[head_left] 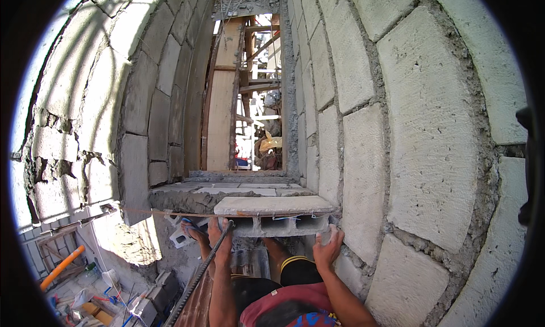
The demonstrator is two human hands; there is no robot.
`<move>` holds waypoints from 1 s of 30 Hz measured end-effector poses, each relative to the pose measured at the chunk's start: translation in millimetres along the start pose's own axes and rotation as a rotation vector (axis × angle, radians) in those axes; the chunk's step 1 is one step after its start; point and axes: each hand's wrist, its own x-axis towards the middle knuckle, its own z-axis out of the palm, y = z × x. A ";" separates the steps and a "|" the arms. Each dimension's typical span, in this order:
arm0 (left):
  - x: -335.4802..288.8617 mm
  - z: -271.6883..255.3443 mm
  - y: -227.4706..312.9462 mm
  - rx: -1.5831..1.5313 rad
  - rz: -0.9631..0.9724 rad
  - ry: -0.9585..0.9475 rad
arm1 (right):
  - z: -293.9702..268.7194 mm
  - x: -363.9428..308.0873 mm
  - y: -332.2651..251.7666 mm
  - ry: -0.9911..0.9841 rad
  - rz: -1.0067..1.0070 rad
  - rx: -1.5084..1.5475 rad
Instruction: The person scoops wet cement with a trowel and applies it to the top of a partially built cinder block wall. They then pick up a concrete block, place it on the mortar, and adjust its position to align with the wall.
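Block wall (431,139) around gap; left hand (218,236) and right hand (329,244) grip hollow concrete block (275,213), seemingly on wet mortar.

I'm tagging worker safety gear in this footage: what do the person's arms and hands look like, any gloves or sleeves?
Both forearms are bare, with no sleeves reaching them. The left hand and right hand wear no gloves, and no watch, band or ring shows. Grey dust or mortar seems to smear the fingers.
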 end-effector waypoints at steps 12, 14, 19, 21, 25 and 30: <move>-2.9 -10.7 -0.9 -0.029 0.047 0.037 | -13.1 20.6 -41.8 -0.073 -0.107 0.507; -11.6 -22.5 -3.5 -0.013 0.007 0.073 | -16.7 28.4 -43.7 -0.219 0.004 0.574; -51.9 -87.1 -27.7 0.072 0.097 -0.095 | -32.6 71.6 -36.3 -0.067 0.167 0.702; -56.1 -112.2 -46.4 -0.003 -0.074 -0.287 | -35.9 82.6 -32.3 -0.213 0.077 0.705; -37.0 -124.9 -79.4 -0.030 0.004 -0.406 | -37.4 79.0 -24.9 -0.188 -0.197 0.585; 3.2 -102.5 -78.6 0.049 0.075 -0.523 | -44.8 65.7 -14.9 -0.352 0.112 0.415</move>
